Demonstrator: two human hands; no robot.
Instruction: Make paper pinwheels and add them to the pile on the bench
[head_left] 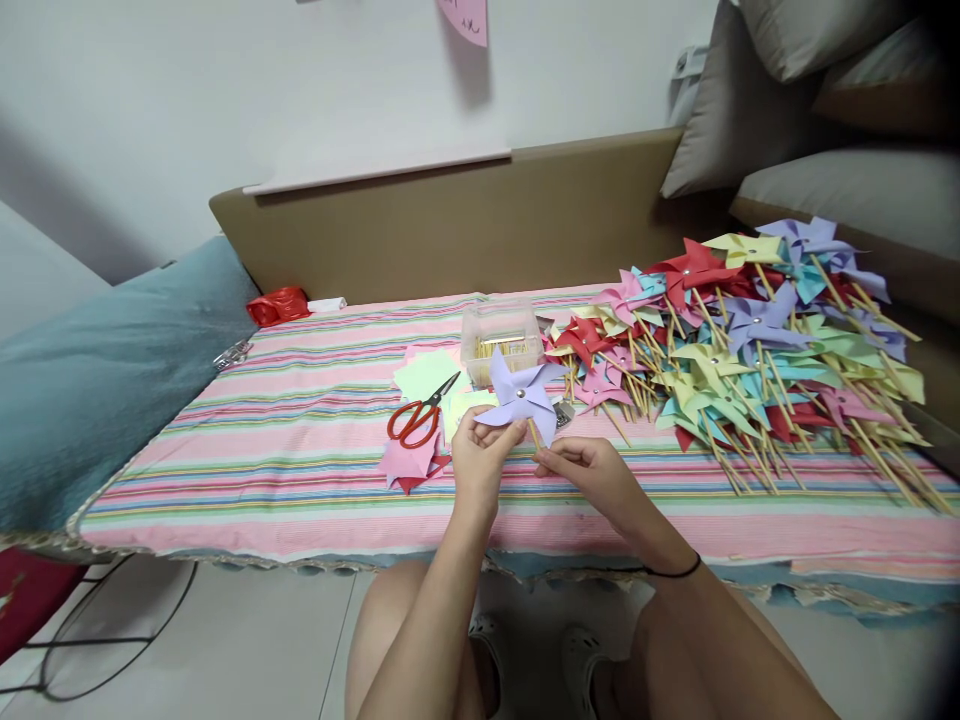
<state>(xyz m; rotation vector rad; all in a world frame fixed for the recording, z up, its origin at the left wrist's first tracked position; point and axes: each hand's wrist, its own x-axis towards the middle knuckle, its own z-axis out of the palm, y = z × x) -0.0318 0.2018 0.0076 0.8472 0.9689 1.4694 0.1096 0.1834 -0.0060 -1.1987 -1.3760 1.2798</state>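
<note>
A lavender paper pinwheel (523,393) with a metal pin at its centre is held up between my two hands. The fingers of my left hand (484,447) close on its lower left side, by the blades and the stick. My right hand (587,467) pinches the lower end of the short wooden stick. Just behind the pinwheel is a clear plastic box (501,322) containing thin wooden sticks. Red-handled scissors (421,412) lie to the left, on top of pale green paper sheets (429,377). Pink paper (407,462) lies below them.
A large heap of finished pinwheels (757,320) in several colours covers the right side of the striped cloth (247,440). A red plastic bag (279,305) sits at the back left. Grey cushions (825,90) are stacked at the upper right, beside a brown backrest (420,235).
</note>
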